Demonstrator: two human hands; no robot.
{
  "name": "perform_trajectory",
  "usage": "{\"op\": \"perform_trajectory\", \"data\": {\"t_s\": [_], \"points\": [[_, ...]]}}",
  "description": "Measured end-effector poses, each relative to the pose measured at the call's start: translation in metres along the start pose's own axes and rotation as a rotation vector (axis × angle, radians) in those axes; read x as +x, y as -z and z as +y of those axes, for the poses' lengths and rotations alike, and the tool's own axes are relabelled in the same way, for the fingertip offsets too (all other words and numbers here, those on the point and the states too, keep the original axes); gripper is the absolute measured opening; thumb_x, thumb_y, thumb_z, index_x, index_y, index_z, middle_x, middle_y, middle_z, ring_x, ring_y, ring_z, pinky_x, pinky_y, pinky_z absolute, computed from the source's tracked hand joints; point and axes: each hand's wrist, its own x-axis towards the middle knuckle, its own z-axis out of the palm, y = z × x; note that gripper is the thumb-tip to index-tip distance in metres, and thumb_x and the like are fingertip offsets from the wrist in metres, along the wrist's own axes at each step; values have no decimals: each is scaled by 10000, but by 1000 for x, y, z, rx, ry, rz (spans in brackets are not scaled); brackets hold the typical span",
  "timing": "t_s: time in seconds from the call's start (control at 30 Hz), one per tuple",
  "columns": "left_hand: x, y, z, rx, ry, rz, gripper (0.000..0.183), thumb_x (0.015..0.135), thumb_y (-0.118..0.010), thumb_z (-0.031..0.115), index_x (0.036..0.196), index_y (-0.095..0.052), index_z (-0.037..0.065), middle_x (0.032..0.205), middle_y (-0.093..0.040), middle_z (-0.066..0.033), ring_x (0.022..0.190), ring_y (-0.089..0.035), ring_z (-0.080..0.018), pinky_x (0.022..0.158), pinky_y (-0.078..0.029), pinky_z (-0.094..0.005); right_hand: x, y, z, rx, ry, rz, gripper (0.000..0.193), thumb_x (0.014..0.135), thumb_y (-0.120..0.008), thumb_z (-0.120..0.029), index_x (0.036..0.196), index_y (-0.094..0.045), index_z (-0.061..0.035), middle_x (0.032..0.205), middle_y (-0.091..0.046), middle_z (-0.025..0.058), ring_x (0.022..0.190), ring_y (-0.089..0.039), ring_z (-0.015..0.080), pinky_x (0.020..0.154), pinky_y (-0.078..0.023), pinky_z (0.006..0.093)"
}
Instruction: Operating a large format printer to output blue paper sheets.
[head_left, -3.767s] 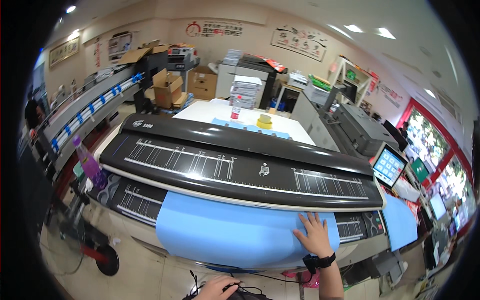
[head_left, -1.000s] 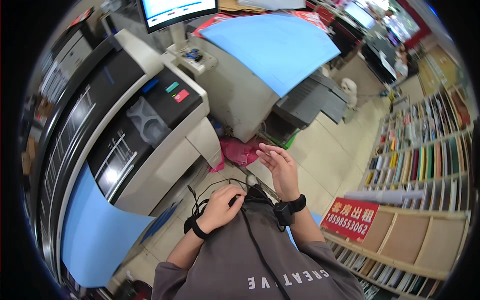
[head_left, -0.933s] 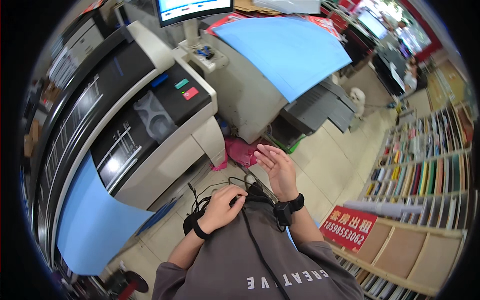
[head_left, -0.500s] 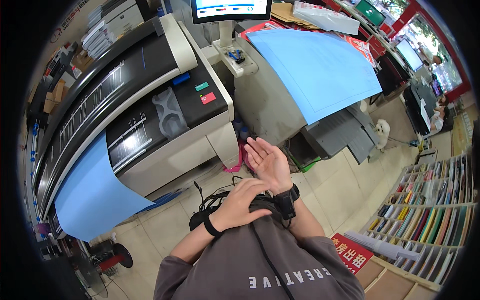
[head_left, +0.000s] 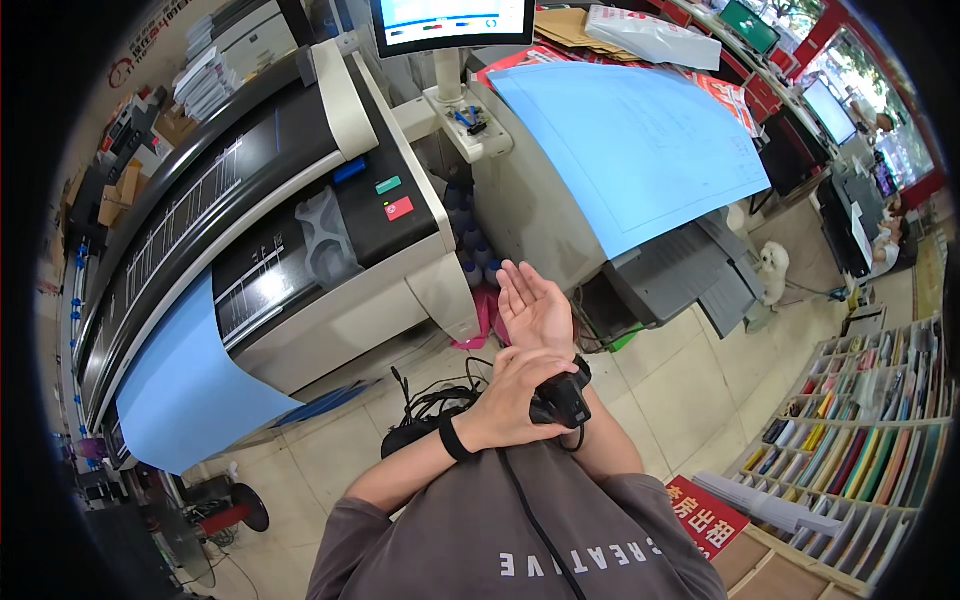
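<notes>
Left hand (head_left: 515,400) reaches across and closes its fingers on the black wrist device (head_left: 562,398) strapped on the right wrist, near centre, just above the grey shirt (head_left: 520,530). Right hand (head_left: 535,308) is open, palm up, fingers loose, holding nothing. Device looks small, light, rigid plastic w/ a softer strap; a thin black cable (head_left: 530,520) runs from it down the shirt. Best grip probably at the hard body's sides, not the cable, which could tug loose. Left of the hands: big wide-format printer (head_left: 300,230) w/ blue sheet (head_left: 190,370) hanging out; far right, another blue sheet (head_left: 630,140) over a grey machine.
</notes>
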Motion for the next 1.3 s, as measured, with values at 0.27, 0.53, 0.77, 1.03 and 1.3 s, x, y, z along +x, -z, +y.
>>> {"op": "perform_trajectory", "data": {"t_s": [0.27, 0.53, 0.77, 1.03, 1.3], "points": [[3, -13, -15, -4, -10, 176, 957, 676, -919, 267, 1450, -371, 144, 1324, -642, -76, 1327, -505, -248, 1096, -269, -443, 27, -6, -9, 462, -148, -106, 442, 1082, -482, -314, 1365, -503, 25, 1408, -543, 275, 1274, -586, 351, 989, -568, 430], [0, 6, -18, 31, 30, 73, 1033, 668, -941, 344, 1487, -342, 145, 1514, -451, -156, 1410, -414, -314, 1161, -234, -459, 14, -11, -9, 366, -360, -471, 614, 1072, -416, -479, 1501, -419, -40, 1570, -388, 267, 1417, -433, 425, 1147, -401, 526], [9, 54, -33, -740, 270, 522, 662, 944, -716, 244, 1474, -376, 39, 1473, -502, -165, 1358, -485, -267, 1108, -385, -407, -12, -5, -15, -361, -124, -463, 523, 1042, -493, -315, 1479, -421, -37, 1469, -502, 199, 1338, -517, 336, 1094, -445, 472], [31, 93, -30, -941, 120, 684, 449, 1005, -552, 145, 1423, -434, 30, 1417, -553, -186, 1306, -538, -254, 1073, -421, -393, -49, 2, 31, -995, -456, -820, 689, 891, -809, -152, 1447, -430, -1, 1378, -533, 74, 1222, -547, 138, 1001, -469, 304], [34, 103, -51, -38, -19, 752, 377, 966, -597, 54, 1327, -496, 21, 1270, -641, -139, 1171, -626, -244, 1018, -471, -378, -51, -5, 48, -1161, -250, -696, 373, 915, -802, -236, 1107, -627, 32, 895, -667, -14, 761, -581, 38, 685, -498, 226]]}}
